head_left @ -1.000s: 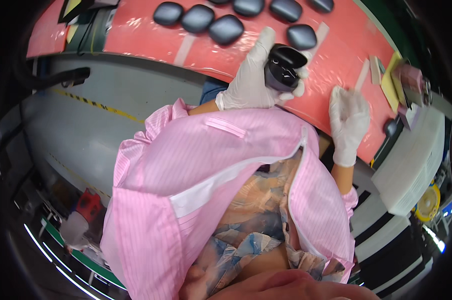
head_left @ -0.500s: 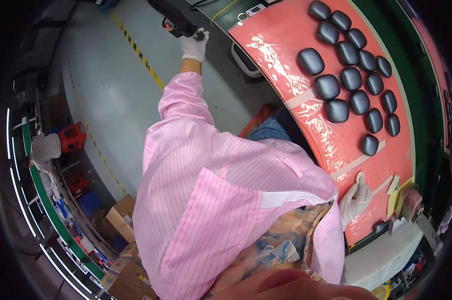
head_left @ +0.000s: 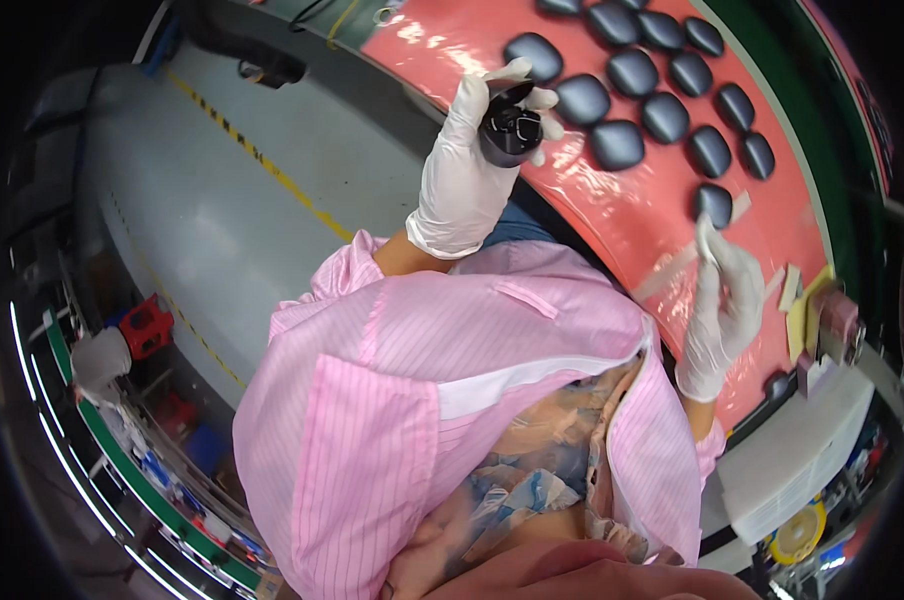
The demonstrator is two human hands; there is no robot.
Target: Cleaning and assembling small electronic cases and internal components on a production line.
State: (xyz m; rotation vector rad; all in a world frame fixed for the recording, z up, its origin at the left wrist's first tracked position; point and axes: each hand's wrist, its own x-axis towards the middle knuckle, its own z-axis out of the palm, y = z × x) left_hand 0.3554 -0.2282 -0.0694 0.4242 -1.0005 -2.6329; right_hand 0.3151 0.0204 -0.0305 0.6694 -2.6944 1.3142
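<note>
My left hand [head_left: 472, 170], in a white glove, is raised by the table's near edge, fingers wrapped round a small black case [head_left: 512, 130]. The case looks opened, with a glossy dark inside; it resembles an earbud charging case. My right hand [head_left: 727, 310], also gloved in white, is over the red mat at the right. Its fingers are drawn together, the tips just below a dark rounded case [head_left: 713, 205]; whether they pinch a small white thing cannot be made out. Several similar closed cases [head_left: 665, 118] lie on the mat beyond both hands.
A red mat [head_left: 612, 225] under shiny clear film covers the curved table. At upper left hangs a black hose arm [head_left: 272, 68]. Yellow sticky notes and a tape dispenser [head_left: 840, 315] stand at right, near a white box [head_left: 797, 450]. A red stool [head_left: 147, 327] stands on the floor.
My left hand has come back from the black hose arm to the table's edge, showing the black case. My right hand has moved forward over the mat, towards the nearest case.
</note>
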